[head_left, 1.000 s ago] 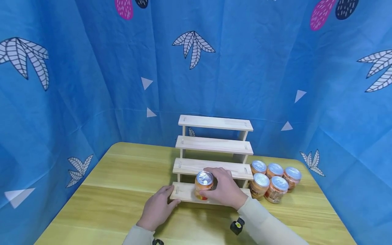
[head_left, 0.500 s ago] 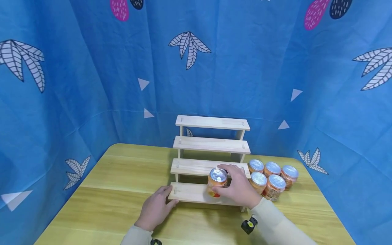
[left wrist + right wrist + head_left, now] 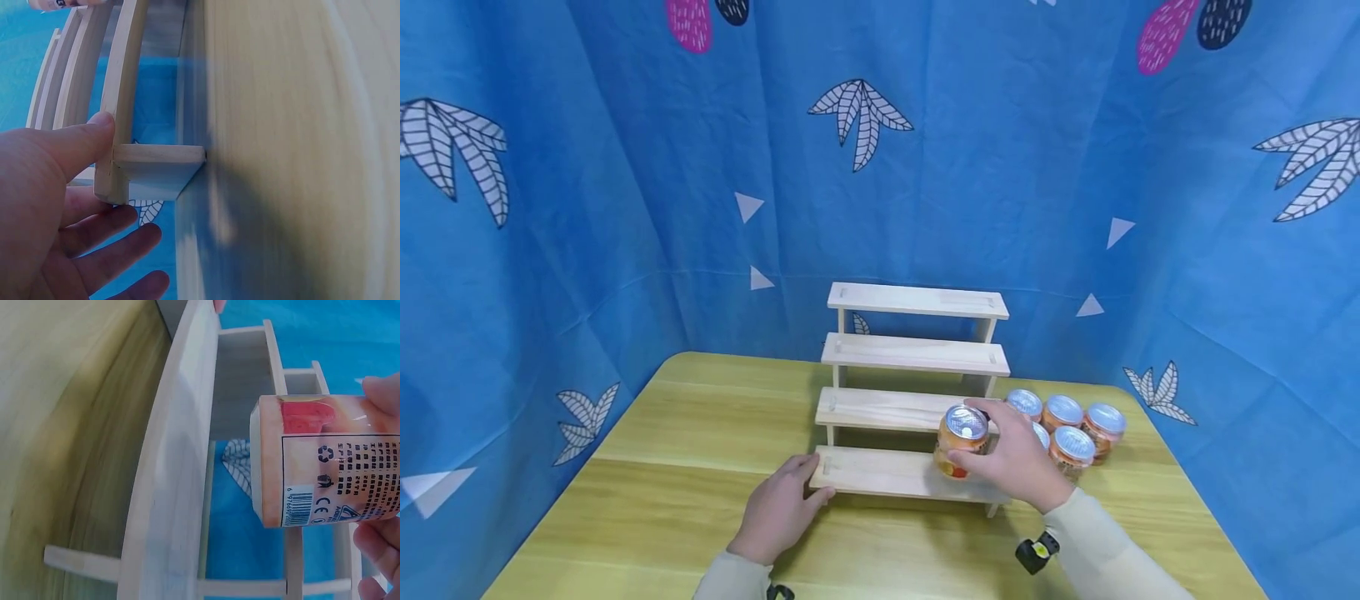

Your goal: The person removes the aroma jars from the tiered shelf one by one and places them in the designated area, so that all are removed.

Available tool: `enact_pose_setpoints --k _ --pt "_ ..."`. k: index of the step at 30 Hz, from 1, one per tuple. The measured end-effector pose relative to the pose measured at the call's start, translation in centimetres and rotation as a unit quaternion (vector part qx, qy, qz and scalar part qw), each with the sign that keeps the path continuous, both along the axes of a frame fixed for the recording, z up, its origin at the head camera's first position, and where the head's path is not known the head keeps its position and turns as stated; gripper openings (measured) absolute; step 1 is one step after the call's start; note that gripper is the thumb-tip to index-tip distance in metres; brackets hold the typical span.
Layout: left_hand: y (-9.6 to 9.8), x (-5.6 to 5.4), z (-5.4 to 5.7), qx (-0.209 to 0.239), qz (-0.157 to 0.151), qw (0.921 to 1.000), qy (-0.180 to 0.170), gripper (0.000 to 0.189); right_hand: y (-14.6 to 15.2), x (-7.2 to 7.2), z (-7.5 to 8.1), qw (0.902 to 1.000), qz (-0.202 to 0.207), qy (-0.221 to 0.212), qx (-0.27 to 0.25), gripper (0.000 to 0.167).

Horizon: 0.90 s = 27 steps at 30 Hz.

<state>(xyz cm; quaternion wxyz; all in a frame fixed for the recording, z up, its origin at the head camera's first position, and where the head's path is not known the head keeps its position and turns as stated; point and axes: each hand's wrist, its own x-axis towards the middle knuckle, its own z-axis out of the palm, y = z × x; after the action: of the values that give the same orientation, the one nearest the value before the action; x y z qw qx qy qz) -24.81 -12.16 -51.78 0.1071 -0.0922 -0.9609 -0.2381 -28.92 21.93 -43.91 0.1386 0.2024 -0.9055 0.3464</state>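
A four-step wooden display shelf (image 3: 880,471) stands on the table. At the left end of its lowest step, my left hand (image 3: 775,512) pinches the board; in the left wrist view the thumb (image 3: 94,137) presses one face while the other fingers spread past the end. My right hand (image 3: 1018,458) grips a jar (image 3: 953,454) with a silver lid and an orange label, thumb on one side and fingers on the other. The jar (image 3: 331,469) is upright above the right part of the lowest step, its base apart from the board in the right wrist view.
Several similar silver-lidded jars (image 3: 1103,429) stand grouped on the wooden table (image 3: 625,500), right of the shelf. One is partly hidden behind my right hand. A blue patterned curtain (image 3: 895,208) surrounds the table's back and sides.
My right hand has carried the jar rightward along the lowest step, from near its middle to its right part. The left hand keeps its hold on the step's left end.
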Motion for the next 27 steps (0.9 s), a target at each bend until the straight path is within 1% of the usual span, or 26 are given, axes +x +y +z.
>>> enact_pose_setpoints --k 5,12,16,22,27 --pt "0.1 0.0 0.4 -0.001 -0.004 1.0 0.003 0.064 1.5 0.3 0.3 0.9997 -0.024 -0.005 -0.001 0.075" --pt "0.1 -0.1 0.9 0.002 0.0 1.0 0.006 0.064 3.3 0.5 1.4 0.9985 -0.054 -0.007 0.006 0.075" --pt "-0.1 0.0 0.8 0.003 0.002 1.0 0.003 0.065 4.2 0.8 1.7 0.9973 -0.07 -0.019 0.008 0.078" --pt "-0.1 0.2 0.4 0.007 0.004 0.9999 -0.01 0.065 5.8 1.2 2.1 0.9956 -0.092 -0.019 0.004 0.08" --pt "0.0 0.4 0.3 0.013 0.002 0.9998 -0.014 0.064 7.8 1.4 2.6 0.9937 -0.111 -0.018 0.005 0.078"
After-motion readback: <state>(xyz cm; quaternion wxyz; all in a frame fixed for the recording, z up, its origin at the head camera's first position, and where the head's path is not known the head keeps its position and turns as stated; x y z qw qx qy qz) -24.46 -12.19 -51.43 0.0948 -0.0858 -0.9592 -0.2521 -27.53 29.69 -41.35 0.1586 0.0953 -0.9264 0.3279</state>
